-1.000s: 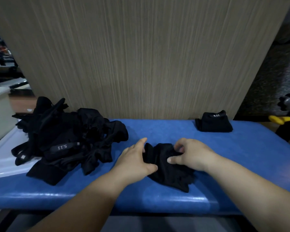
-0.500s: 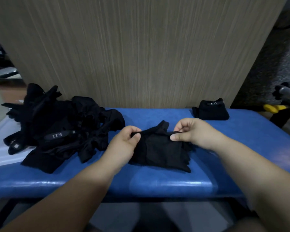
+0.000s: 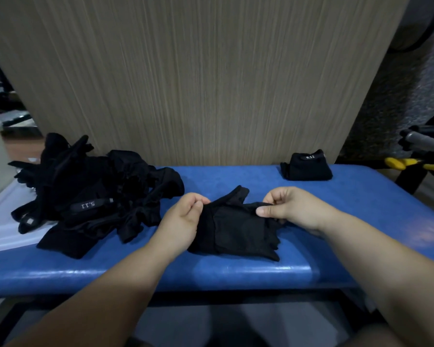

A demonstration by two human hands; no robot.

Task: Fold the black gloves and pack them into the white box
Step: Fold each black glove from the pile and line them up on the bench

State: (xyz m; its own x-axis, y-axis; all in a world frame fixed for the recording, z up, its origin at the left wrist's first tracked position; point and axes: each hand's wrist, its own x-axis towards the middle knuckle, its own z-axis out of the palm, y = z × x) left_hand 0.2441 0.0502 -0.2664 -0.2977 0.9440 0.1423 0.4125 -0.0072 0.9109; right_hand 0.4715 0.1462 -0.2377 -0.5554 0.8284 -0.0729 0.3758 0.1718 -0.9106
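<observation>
Left hand (image 3: 183, 219), right hand (image 3: 290, 209) each pinch top edge of limp black fabric glove (image 3: 236, 229); soft, light, floppy; hold corners.

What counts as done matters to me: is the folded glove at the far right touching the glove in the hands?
Apart. The head view shows bare blue bench between the folded glove and the held glove.

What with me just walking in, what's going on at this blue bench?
A person is mid-fold. The left hand and right hand each pinch an edge of one black glove on the blue bench. An unfolded heap lies at the left; one folded bundle sits at the far right.
</observation>
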